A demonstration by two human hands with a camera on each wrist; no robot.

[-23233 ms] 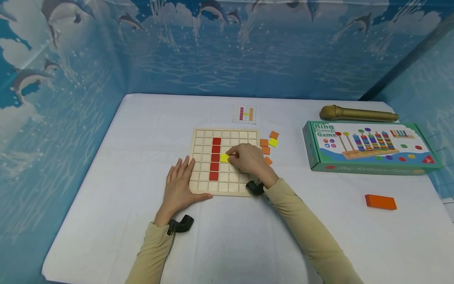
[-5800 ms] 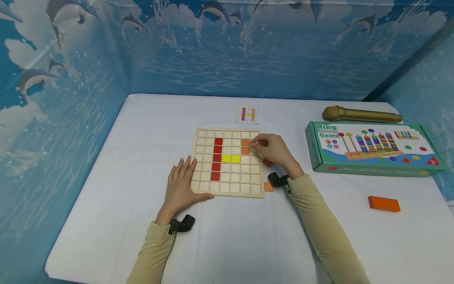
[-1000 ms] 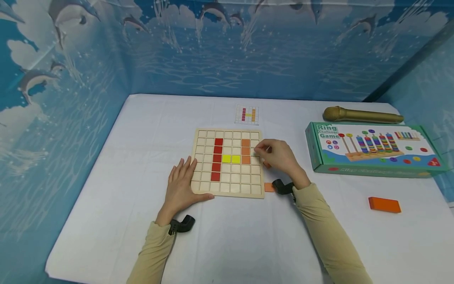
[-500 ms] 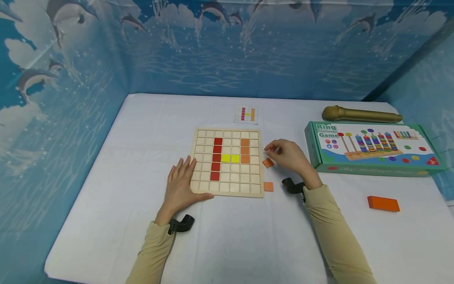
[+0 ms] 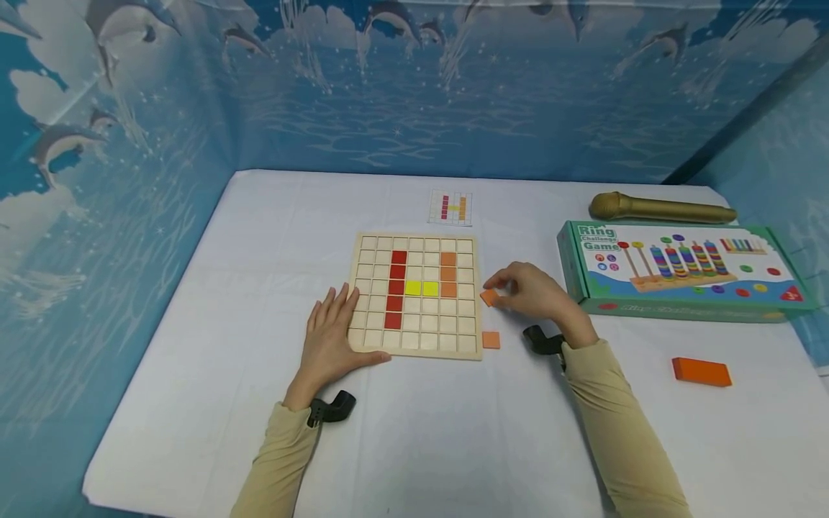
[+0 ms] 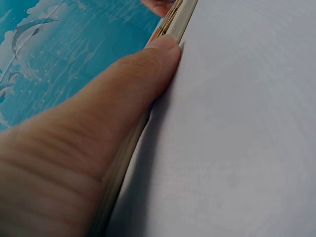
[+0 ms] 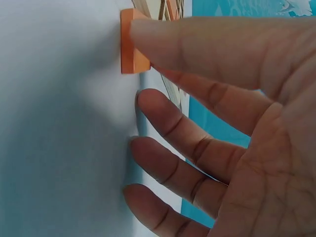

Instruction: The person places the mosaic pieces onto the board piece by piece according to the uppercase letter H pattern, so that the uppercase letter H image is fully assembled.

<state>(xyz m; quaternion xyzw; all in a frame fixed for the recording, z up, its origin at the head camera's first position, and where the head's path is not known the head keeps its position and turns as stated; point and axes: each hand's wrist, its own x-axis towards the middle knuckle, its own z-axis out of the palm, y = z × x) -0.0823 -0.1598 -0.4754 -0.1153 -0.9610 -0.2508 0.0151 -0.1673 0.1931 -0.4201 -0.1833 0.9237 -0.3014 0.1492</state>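
Observation:
A wooden grid board (image 5: 466,327) lies flat on the white table. In its cells sit a column of red tiles (image 5: 396,289), two yellow tiles (image 5: 413,288) side by side and three orange tiles (image 5: 448,273) in a column. My left hand (image 5: 327,349) rests spread at the board's front left corner, its thumb along the front edge. Right of the board, my right hand (image 5: 532,291) pinches a loose orange tile (image 7: 127,44) between thumb and index finger; the other fingers are loosely bent. Another orange tile (image 5: 491,340) lies by the board's front right corner.
Behind the board lies a small pattern card (image 5: 450,208) with red, yellow and orange squares. To the right are a green Ring Challenge Game box (image 5: 680,277), a gold microphone (image 5: 660,208) and an orange block (image 5: 702,372). A blue dolphin-print curtain (image 5: 414,108) surrounds the table.
Since the oldest frame, a second yellow tile and three orange tiles have gone onto the board. Lately my right hand moved off the board's right edge to a loose orange tile. The left stayed put.

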